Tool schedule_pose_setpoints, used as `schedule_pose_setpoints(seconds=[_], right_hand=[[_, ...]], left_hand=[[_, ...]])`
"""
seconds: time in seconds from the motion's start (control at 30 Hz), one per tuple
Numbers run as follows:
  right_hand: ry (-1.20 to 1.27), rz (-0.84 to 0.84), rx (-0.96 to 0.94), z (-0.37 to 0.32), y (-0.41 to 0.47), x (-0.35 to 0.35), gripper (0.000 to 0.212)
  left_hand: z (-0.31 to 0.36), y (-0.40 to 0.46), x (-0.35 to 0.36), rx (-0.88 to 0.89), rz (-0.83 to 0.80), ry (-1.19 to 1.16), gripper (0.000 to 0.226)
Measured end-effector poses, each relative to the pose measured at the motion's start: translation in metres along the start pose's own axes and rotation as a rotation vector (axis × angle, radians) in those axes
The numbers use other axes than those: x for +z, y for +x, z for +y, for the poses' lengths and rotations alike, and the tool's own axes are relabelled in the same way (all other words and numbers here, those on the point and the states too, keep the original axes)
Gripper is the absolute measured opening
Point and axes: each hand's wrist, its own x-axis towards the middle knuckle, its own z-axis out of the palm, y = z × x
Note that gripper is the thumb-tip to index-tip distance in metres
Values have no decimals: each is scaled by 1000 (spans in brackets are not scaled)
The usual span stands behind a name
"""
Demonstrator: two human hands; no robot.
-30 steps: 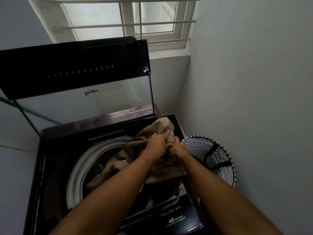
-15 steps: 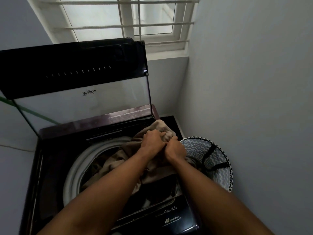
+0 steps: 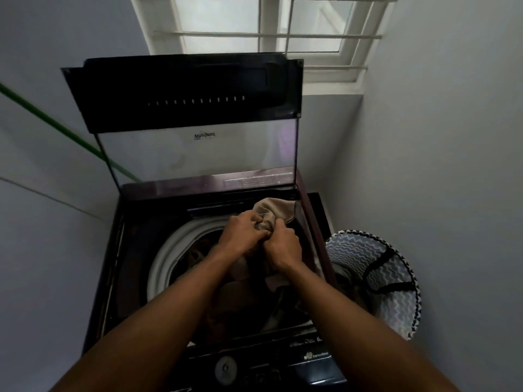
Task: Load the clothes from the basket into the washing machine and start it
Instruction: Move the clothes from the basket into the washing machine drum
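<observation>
both hands meet over the open drum of a top-loading washing machine (image 3: 135,278), lid (image 3: 195,120) raised at twelve o'clock. the left hand (image 3: 240,239) and right hand (image 3: 283,247) each clench a bunched beige cloth (image 3: 271,212). the patterned laundry basket (image 3: 396,278) stands at three o'clock, beside the machine.

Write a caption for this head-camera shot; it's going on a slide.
Both hands, left and right, bunch a beige cloth over the open washing machine, basket alongside.
</observation>
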Motion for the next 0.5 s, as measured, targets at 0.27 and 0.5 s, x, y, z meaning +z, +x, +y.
schedule_pose_setpoints(seconds=[0.27,0.5], right_hand=[[63,-268,66,-30,-12,63,48],[-148,-568,-22,-25,-1,101,27]], left_hand=[[-82,-17,-9,-79,23,110,36],[-136,-15,10,-215,-268,428,50]])
